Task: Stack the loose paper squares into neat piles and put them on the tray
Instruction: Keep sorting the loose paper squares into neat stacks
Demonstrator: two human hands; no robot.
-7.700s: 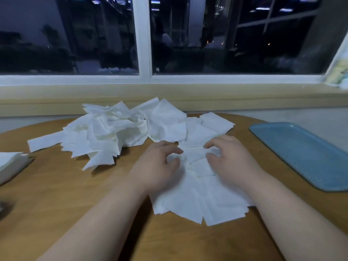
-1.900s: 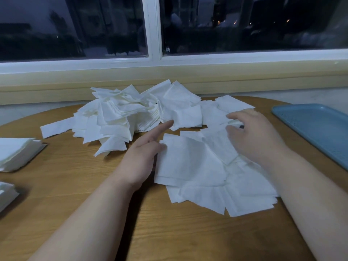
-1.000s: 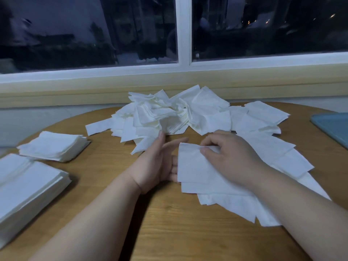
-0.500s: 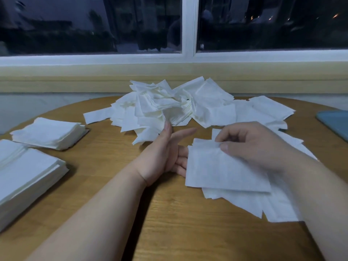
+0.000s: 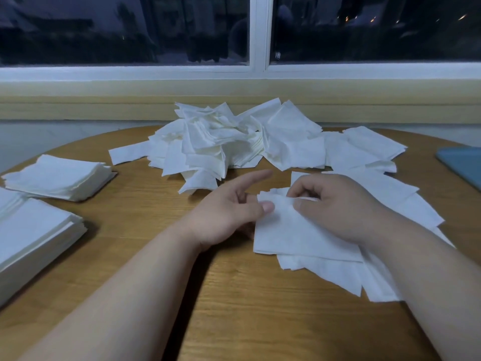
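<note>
Only the head view here, looking down at a round wooden table [image 5: 234,303]. Both hands are on the same paper square [image 5: 294,233], which sits on top of a flat spread of squares [image 5: 406,212] on the right half of the table.

The left hand [image 5: 229,212] has its thumb on the square's near-left top corner, with the lower fingers tucked under the edge, so it's pinching it, while the index finger sticks straight out. The right hand [image 5: 335,207] has curled fingers and grips the square's top edge between thumb and fingertips. That forearm lies across the spread.

Behind the hands there's a big messy heap [image 5: 221,144] of crumpled and overlapping squares, running right into flatter ones.

On the left there's a tidy stack [image 5: 57,178], and nearer the camera a bigger stack [image 5: 31,238], cut off by the frame edge.

The blue tray [image 5: 463,162] only just pokes in at the right edge, well apart from both stacks. I can't see any paper on the bit that shows.

Past the table is a pale sill [image 5: 234,100] and a dark window [image 5: 130,29].
</note>
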